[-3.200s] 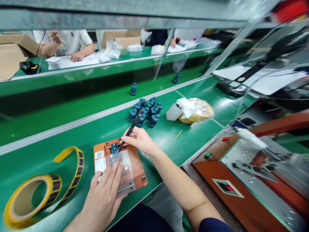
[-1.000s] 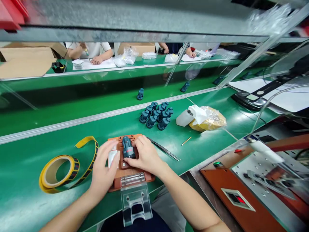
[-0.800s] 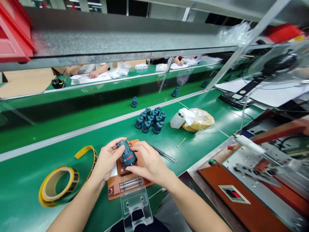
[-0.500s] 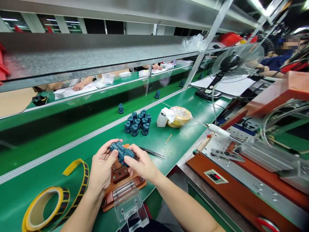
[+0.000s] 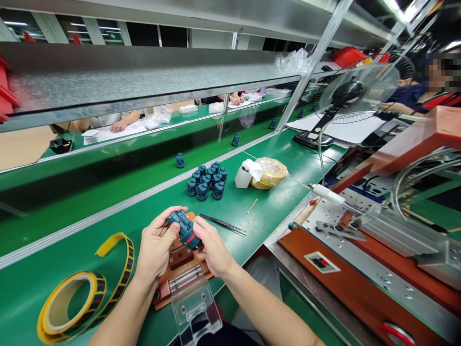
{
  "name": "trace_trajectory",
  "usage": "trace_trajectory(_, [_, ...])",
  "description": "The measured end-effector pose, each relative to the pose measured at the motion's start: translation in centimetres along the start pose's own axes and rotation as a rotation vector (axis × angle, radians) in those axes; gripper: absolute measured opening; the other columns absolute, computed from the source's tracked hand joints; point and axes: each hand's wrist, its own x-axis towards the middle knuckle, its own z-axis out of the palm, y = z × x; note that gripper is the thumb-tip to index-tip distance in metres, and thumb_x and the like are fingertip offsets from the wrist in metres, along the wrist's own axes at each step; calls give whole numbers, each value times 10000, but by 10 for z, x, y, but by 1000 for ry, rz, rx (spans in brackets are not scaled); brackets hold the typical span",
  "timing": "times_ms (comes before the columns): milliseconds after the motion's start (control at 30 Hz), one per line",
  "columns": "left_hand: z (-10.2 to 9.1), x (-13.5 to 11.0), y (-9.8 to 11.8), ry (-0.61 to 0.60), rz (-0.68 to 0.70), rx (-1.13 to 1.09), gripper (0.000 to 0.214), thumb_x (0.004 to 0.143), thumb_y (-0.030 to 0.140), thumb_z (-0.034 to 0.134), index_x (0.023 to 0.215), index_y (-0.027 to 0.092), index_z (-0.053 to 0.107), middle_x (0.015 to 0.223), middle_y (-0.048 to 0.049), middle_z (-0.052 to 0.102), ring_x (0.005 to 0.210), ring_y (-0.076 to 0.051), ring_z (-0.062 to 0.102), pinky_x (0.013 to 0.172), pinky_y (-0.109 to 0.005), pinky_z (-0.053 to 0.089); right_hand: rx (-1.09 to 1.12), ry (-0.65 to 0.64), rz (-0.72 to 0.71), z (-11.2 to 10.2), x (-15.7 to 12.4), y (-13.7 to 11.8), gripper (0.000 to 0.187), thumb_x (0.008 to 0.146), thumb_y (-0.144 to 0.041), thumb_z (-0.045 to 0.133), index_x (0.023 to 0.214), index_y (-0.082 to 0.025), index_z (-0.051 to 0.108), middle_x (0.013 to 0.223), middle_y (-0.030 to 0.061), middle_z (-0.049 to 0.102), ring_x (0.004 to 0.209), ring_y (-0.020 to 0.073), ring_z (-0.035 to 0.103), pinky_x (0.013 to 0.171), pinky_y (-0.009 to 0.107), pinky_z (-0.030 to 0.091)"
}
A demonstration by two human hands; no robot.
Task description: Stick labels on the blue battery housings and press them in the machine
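Both my hands hold one small dark blue plastic part [image 5: 186, 229] with a red label, just above the orange jig [image 5: 180, 269]. My left hand [image 5: 155, 246] grips its left end with thumb and fingers. My right hand [image 5: 212, 250] pinches its right end. The jig's clear hinged cover [image 5: 192, 307] lies flipped open toward me. Black tweezers [image 5: 223, 224] rest on the green bench to the right of the jig. A cluster of several matching blue parts [image 5: 207, 181] stands farther back.
A roll of yellow label tape [image 5: 68, 302] lies at the left. A white bottle and a yellow bag [image 5: 264, 172] sit right of the cluster. A machine with an orange base [image 5: 345, 283] fills the right. Single blue parts [image 5: 179, 160] ride the conveyor; other people work across it.
My right hand put the tweezers down, the clear cover was flipped open, and both hands lifted the blue part out of the jig. The view has tilted up and right.
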Motion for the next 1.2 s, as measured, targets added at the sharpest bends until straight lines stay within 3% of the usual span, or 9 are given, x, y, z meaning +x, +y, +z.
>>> trace_trajectory(133, [1, 4, -4, 52, 0, 25, 356, 751, 427, 825, 1013, 201, 740, 992, -66, 735, 883, -187, 657, 754, -252, 547, 159, -158, 165, 7, -5, -1, 526, 838, -731, 609, 923, -225, 492, 600, -68, 448, 437, 50, 212, 402, 181, 66])
trace_trajectory(233, [3, 6, -6, 105, -5, 113, 319, 756, 492, 779, 832, 199, 676, 752, 11, 615, 659, -126, 546, 607, -215, 474, 79, -215, 217, 9, -10, 4, 574, 879, -793, 479, 932, -222, 490, 582, -49, 513, 425, 54, 232, 400, 175, 111])
trace_trajectory(333, [5, 6, -5, 154, -24, 198, 321, 782, 482, 745, 733, 202, 597, 648, 48, 499, 559, -104, 441, 562, -222, 416, -182, -173, 104, 7, -14, 9, 540, 923, -765, 446, 965, -229, 503, 664, -23, 548, 469, 82, 341, 407, 197, 234])
trace_trajectory(467, [7, 3, 0, 215, -5, 358, 289, 781, 412, 740, 675, 206, 568, 649, 40, 491, 629, -134, 449, 609, -248, 381, -547, -176, -100, 2, -14, 10, 461, 1035, -631, 306, 1103, -233, 528, 731, 2, 524, 568, 145, 454, 517, 276, 404])
trace_trajectory(667, [8, 0, 4, 279, 179, 767, 191, 840, 318, 631, 707, 217, 539, 743, 28, 533, 729, -157, 501, 720, -286, 382, -750, -168, -222, -2, -9, 13, 305, 1073, -442, 323, 1159, -218, 511, 852, 9, 541, 760, 170, 538, 720, 315, 469])
trace_trajectory(733, [6, 3, 1, 250, 142, 675, 198, 846, 330, 651, 720, 214, 550, 741, 32, 531, 729, -150, 494, 718, -277, 385, -738, -146, -210, -3, -8, 14, 246, 1024, -420, 481, 1150, -214, 527, 919, 18, 585, 831, 174, 563, 747, 305, 479])
trace_trajectory(833, [1, 8, -7, 210, -3, 402, 243, 850, 390, 697, 745, 214, 565, 714, 46, 502, 692, -133, 456, 666, -252, 387, -617, -164, -138, -3, -9, 12, 404, 927, -391, 643, 1269, -217, 516, 993, 26, 625, 741, 144, 568, 638, 258, 484])
trace_trajectory(967, [-4, 13, -12, 171, -69, 227, 273, 851, 477, 706, 853, 221, 612, 795, 39, 547, 732, -129, 491, 671, -234, 434, -444, -144, -123, -4, -10, 9, 533, 915, -369, 641, 1406, -239, 480, 1066, 40, 625, 586, 84, 502, 527, 225, 448])
trace_trajectory(1200, [-1, 13, -11, 124, -167, -4, 385, 785, 475, 803, 1055, 218, 707, 1065, -38, 683, 1002, -172, 595, 832, -242, 495, -545, 29, -294, -10, -10, 11, 567, 834, -261, 730, 1372, -246, 552, 1179, 59, 631, 721, 124, 591, 633, 257, 521])
